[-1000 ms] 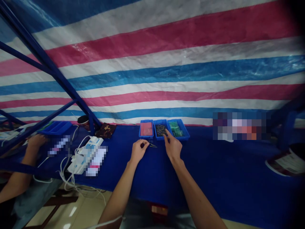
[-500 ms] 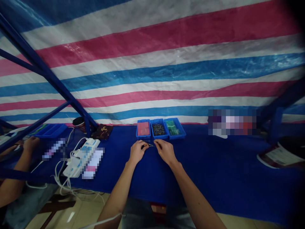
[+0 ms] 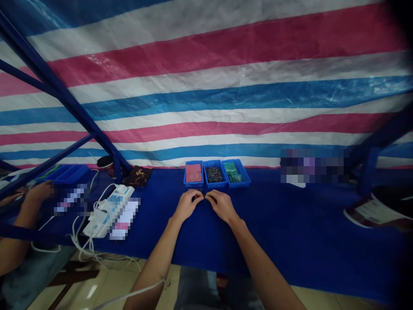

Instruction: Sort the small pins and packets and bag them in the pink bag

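Observation:
My left hand (image 3: 187, 203) is closed in a pinch over the blue table (image 3: 206, 237). Opposite it, my right hand (image 3: 222, 204) also pinches, its fingertips almost touching those of the left. A thin metal piece showed at the left fingertips a moment ago; now the fingers mostly hide it. Just beyond the hands stand three small blue bins: one with pink sheets (image 3: 194, 173), one with a heap of thin dark and silvery metal pieces (image 3: 214, 175), one with green pieces (image 3: 232, 172) in clear wrapping.
Left of my hands lie a white power strip (image 3: 108, 211) with loose cables, a blurred-out rectangle (image 3: 125, 218) and a brown packet (image 3: 138, 176). A co-worker's hand (image 3: 39, 191) works at far left. A dark container (image 3: 380, 209) stands at right; striped sheeting (image 3: 226, 99) hangs behind.
My hands have come together, right fingertips moving left to meet the left ones. The thin metal piece seen between them is now mostly covered. The view has shifted slightly.

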{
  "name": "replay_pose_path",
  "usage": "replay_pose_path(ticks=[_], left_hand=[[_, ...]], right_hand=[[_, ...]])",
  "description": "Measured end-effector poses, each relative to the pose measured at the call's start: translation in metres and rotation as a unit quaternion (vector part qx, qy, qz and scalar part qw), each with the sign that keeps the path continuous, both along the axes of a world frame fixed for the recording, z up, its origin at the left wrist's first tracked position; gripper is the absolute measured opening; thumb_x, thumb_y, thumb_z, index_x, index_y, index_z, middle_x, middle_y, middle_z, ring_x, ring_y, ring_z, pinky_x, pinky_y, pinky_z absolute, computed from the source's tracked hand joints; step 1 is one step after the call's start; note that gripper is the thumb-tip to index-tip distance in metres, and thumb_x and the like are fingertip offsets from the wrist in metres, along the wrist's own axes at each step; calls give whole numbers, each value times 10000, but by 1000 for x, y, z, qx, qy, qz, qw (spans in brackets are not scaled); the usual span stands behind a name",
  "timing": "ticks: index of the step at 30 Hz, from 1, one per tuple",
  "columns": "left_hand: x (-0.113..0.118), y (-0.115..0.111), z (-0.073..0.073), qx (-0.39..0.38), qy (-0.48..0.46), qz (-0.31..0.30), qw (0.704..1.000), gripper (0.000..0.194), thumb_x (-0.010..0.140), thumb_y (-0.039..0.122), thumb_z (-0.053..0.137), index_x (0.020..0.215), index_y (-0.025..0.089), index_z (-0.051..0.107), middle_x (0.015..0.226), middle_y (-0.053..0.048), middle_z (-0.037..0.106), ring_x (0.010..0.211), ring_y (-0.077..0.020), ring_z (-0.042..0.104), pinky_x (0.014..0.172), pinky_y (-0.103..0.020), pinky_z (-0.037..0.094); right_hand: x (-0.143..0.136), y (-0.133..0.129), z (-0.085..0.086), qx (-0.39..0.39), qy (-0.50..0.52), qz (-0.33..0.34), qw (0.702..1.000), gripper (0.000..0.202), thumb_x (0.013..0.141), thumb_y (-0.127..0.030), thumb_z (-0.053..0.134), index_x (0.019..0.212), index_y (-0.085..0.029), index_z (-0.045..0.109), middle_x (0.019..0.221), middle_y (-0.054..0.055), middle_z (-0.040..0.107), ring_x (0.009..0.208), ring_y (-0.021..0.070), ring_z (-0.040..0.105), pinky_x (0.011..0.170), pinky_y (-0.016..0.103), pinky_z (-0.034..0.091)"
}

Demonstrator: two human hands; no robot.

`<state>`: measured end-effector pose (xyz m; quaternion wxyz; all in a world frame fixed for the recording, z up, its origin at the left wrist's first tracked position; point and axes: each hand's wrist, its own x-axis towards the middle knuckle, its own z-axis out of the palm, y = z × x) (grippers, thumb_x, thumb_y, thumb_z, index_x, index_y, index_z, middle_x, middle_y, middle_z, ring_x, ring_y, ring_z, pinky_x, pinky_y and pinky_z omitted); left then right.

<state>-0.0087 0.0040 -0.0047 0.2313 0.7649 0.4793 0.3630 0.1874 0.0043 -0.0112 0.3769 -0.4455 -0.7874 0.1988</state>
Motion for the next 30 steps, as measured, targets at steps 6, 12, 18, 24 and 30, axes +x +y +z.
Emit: replay_pose_path(ticks=[6,12,18,24,30], left_hand=[[2,-4,4,49,-14,-12,999,117,890,300,675,956,211,714,940,-58,710,889,-192,624,770,-296,500],[4,-7,8,70,-13,-29,997,93,894,249,669,947,201,728,887,-59,713,843,-178,629,774,-307,525],[1,-5,10,118,-33,-2,992,99,876,224,675,944,202,743,912,-78,701,880,-199,633,763,-333,532],[6,-7,13,108,-54,21,992,94,885,242,662,929,202,735,894,-70,705,768,-166,624,640,-275,502],[12,-7,10,48,-46,28,997,129,895,303,649,890,202,729,845,-61,704,694,-154,608,668,-282,506]], right_hand=[[-1,-2,4,-21,3,-4,1000,189,966,-341,547,895,-238,688,819,16,723,693,167,653,627,258,410],[-3,-3,7,-50,34,-6,998,264,956,-399,557,795,-224,672,691,-2,688,598,150,607,572,245,369],[-9,-7,12,-74,92,11,993,262,935,-440,585,832,-218,676,718,-6,688,604,142,587,585,241,392],[-12,-4,9,-61,85,-29,994,233,969,-295,473,870,-213,667,751,6,681,619,146,580,603,252,397],[-13,-1,8,-62,85,-17,994,217,901,-157,471,947,-231,669,886,23,712,724,163,631,642,258,440]])
